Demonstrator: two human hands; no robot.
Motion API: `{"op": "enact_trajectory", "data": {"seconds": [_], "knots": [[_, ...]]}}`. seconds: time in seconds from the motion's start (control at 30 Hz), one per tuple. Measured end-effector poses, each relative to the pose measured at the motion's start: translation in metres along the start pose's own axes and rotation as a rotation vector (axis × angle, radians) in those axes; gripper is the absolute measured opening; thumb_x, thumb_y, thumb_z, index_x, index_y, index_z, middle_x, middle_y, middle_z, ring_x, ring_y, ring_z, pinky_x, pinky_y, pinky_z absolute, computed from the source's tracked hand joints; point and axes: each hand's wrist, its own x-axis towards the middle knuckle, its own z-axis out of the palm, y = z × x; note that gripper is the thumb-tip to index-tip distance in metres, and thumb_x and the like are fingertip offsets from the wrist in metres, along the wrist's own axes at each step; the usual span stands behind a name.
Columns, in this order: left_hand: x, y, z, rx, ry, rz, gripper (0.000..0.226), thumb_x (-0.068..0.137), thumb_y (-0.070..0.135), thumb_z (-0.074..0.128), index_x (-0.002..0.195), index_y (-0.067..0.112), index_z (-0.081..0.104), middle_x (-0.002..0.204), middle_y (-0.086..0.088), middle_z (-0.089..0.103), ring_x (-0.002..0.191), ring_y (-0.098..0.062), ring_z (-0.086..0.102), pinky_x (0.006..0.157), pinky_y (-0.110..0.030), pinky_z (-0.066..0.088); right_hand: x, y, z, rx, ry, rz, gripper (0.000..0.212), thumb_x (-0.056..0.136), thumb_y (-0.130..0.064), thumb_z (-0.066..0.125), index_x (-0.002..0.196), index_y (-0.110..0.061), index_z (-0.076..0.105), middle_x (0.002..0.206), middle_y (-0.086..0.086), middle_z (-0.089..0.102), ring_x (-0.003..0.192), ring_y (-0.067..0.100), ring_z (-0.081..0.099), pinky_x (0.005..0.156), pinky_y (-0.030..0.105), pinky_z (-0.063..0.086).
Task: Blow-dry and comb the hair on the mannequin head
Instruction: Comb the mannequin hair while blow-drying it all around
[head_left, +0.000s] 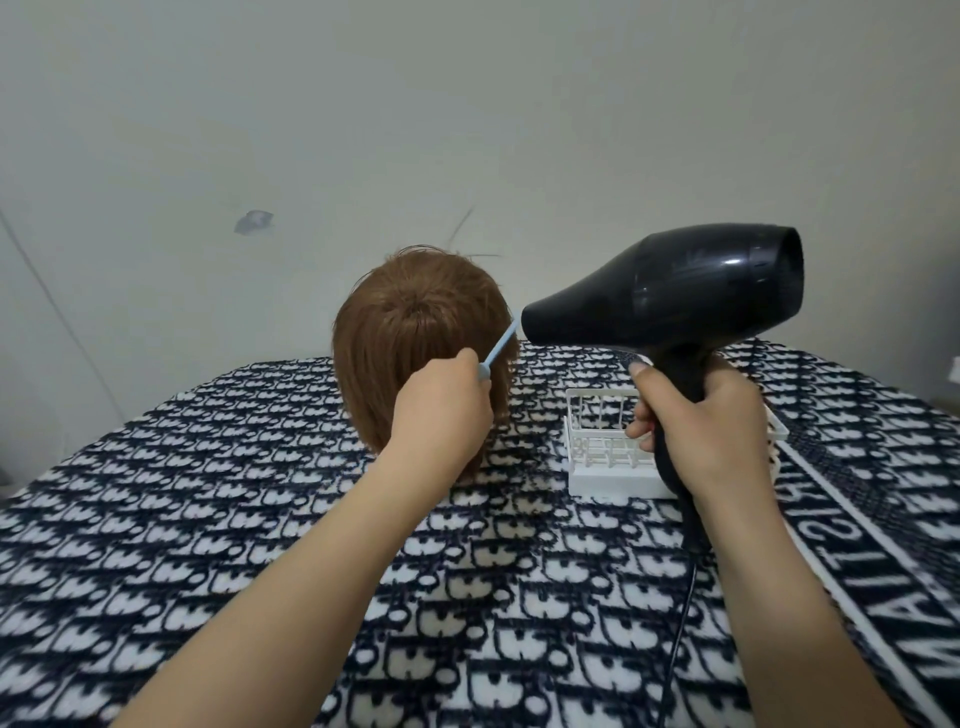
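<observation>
Where my two bare forearms enter from the lower edge of the frame, they cross a navy-and-white patterned blanket (260, 519) that covers the whole surface. A black cord (680, 623) runs from the lower right-centre up to the base of the hair dryer's handle.

My right hand (696, 421), right of centre, has its fingers wrapped firmly round the handle of the black hair dryer (675, 296). The barrel lies above the hand, its nozzle pointing left at the right side of the hair.

My left hand (441, 410), at centre, is curled round the near end of a light-blue comb (501, 345). The slender shaft slants up and right, and its far end lies just beside the nozzle mouth. I cannot make out the teeth.

A white plastic rack (602, 447) stands on the blanket behind my right hand, partly hidden by it.

Beyond my left hand, the mannequin head (415, 332) stands on the blanket at centre frame, its back turned to me. Its short brown hair hangs straight, with a few strands lifted at the crown.

A pale wall (467, 104) fills the upper frame, with a small scuff up and to the left of the head.
</observation>
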Motion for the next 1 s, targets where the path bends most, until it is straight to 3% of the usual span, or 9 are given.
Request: {"op": "enact_trajectory", "data": {"seconds": [0.27,0.47,0.63,0.83,0.9,1.0], "knots": [[-0.014,-0.006,0.031,0.037,-0.157,-0.003,0.016,0.096,0.024,0.046,0.083,0.016,0.045,0.062,0.002,0.045,0.052,-0.02,0.045,0.042,-0.03,0.029,0.002,0.0,0.0,0.002,-0.008,0.012,0.018,0.092,-0.026,0.071,0.078,-0.018,0.063,0.055,-0.003,0.068,0.047,0.013,0.067,0.048,0.028,0.053],[-0.029,-0.016,0.042,0.114,-0.16,0.069,0.016,0.096,0.025,0.048,0.082,0.019,0.042,0.059,0.005,0.043,0.047,-0.018,0.041,0.039,-0.029,0.022,0.002,-0.001,0.0,-0.022,-0.034,0.027,0.019,0.092,-0.025,0.07,0.078,-0.015,0.064,0.054,-0.003,0.067,0.047,0.013,0.067,0.047,0.025,0.054],[-0.04,-0.024,0.047,0.237,-0.25,0.16,0.009,0.094,0.023,0.049,0.101,0.021,0.054,0.065,0.005,0.045,0.057,-0.024,0.049,0.043,-0.029,0.025,0.001,-0.002,0.0,-0.036,-0.06,0.035,0.016,0.092,-0.024,0.071,0.079,-0.017,0.065,0.054,-0.005,0.067,0.046,0.013,0.066,0.045,0.024,0.052],[-0.058,-0.034,0.051,0.217,-0.26,0.181,0.017,0.098,0.032,0.045,0.11,0.027,0.055,0.085,0.005,0.056,0.082,-0.025,0.058,0.062,-0.034,0.04,0.001,-0.003,0.001,-0.041,-0.081,0.036,0.014,0.092,-0.023,0.071,0.08,-0.017,0.065,0.054,-0.003,0.067,0.047,0.014,0.067,0.046,0.027,0.052],[-0.063,-0.041,0.048,0.181,-0.21,0.161,0.02,0.099,0.037,0.041,0.114,0.033,0.054,0.094,0.007,0.059,0.092,-0.023,0.056,0.074,-0.038,0.038,0.0,-0.004,0.001,-0.029,-0.094,0.033,0.013,0.092,-0.022,0.071,0.081,-0.016,0.065,0.054,-0.002,0.067,0.047,0.014,0.067,0.046,0.026,0.052],[-0.07,-0.053,0.039,0.146,-0.097,0.16,0.023,0.1,0.04,0.038,0.118,0.04,0.052,0.101,0.013,0.058,0.097,-0.018,0.054,0.08,-0.04,0.033,-0.002,-0.007,0.001,0.001,-0.126,0.036,0.013,0.092,-0.021,0.071,0.082,-0.014,0.066,0.056,-0.001,0.068,0.047,0.015,0.067,0.045,0.023,0.051]]}}
